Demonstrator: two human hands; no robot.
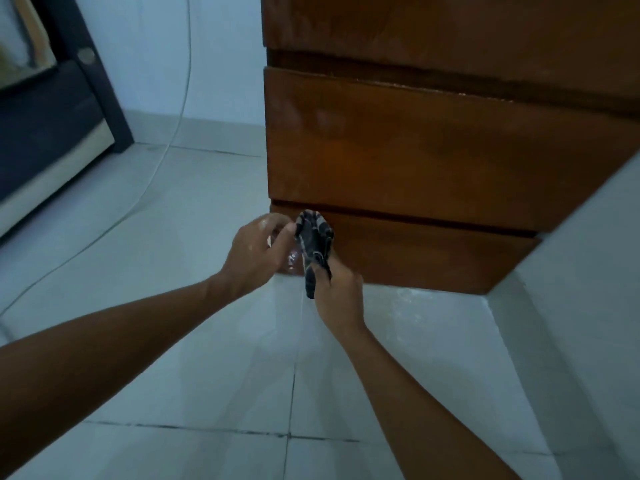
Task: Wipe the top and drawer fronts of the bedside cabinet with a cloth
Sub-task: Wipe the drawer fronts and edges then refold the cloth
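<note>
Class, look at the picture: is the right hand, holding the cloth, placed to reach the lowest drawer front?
Probably yes. The right hand grips the cloth right before the lowest drawer front, with nothing between them. The left hand pinches the cloth's edge beside it, not blocking.

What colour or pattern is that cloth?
The cloth is dark, near black, with pale grey stripes; the head view shows it.
</note>
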